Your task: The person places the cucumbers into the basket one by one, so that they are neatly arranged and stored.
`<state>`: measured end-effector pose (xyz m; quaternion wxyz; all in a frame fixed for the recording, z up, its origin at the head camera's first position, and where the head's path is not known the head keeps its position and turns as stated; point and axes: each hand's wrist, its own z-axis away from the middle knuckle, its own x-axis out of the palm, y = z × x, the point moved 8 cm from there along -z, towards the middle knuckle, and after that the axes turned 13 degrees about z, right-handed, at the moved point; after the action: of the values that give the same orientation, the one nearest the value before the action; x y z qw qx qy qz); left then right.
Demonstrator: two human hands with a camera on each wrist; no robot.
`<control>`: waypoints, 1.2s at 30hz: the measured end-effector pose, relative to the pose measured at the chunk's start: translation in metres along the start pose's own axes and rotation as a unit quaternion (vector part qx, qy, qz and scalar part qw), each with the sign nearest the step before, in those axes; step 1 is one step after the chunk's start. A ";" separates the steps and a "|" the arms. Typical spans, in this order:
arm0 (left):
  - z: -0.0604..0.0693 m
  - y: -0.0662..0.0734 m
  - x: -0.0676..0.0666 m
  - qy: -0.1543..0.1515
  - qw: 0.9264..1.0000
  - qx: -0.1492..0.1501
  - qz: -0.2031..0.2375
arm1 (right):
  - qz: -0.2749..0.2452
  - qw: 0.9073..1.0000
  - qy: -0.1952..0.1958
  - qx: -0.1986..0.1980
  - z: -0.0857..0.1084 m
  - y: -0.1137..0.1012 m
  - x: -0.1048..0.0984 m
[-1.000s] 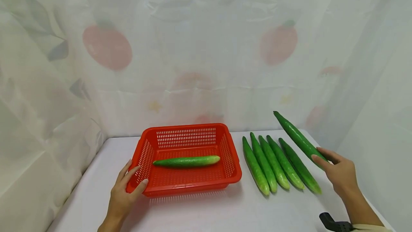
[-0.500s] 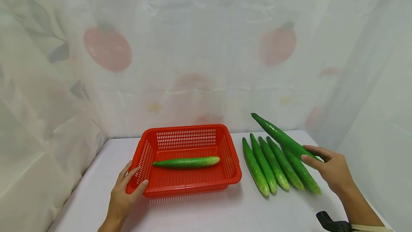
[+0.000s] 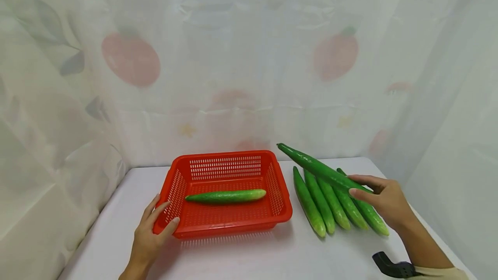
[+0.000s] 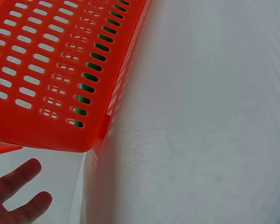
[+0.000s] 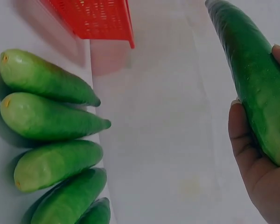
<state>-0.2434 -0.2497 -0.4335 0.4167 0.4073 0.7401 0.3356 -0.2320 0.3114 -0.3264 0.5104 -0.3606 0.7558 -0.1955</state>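
Observation:
My right hand grips a long green cucumber near its thick end, thumb on one side and fingers on the other. The cucumber hangs tilted over a row of several cucumbers, its thin stem tip pointing left to the red basket's right rim. In the right wrist view the held cucumber sits between thumb and fingers. My left hand rests at the left front corner of the red plastic basket, fingers spread and fairly straight. One cucumber lies crosswise inside the basket.
A white table carries the basket and the row. Behind it hangs a pale curtain printed with fruit, and a patterned curtain runs along the left side. A black strap device is on the right wrist.
My right hand has moved left with the cucumber, from beyond the row's right end to above the row, and the cucumber's tip now reaches the basket's right rim. The left hand stays put.

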 end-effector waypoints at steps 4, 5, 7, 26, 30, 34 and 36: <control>0.000 0.000 0.000 -0.001 1.000 -0.003 -0.002 | 0.003 1.000 -0.018 -0.012 -0.004 -0.007 0.009; 0.000 -0.001 0.001 -0.001 1.000 -0.003 -0.003 | 0.004 1.000 -0.022 -0.015 -0.005 -0.008 0.012; 0.000 0.000 0.001 0.001 1.000 0.001 -0.002 | 0.005 0.999 -0.030 -0.021 -0.007 -0.012 0.017; 0.001 0.000 0.000 0.008 1.000 0.007 0.004 | -0.074 0.989 -0.129 -0.016 -0.030 -0.040 0.082; 0.001 -0.001 0.001 0.006 1.000 0.008 0.002 | -0.074 0.987 -0.143 -0.029 -0.035 -0.047 0.098; 0.001 0.000 0.001 0.003 1.000 0.006 0.003 | -0.078 0.984 -0.157 -0.044 -0.039 -0.054 0.113; 0.001 0.000 0.000 0.004 1.000 0.006 0.004 | -0.081 0.982 -0.164 -0.048 -0.040 -0.058 0.120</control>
<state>-0.2424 -0.2494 -0.4339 0.4101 0.4111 0.7421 0.3348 -0.2743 0.1812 -0.3476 0.5920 -0.4717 0.6388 -0.1376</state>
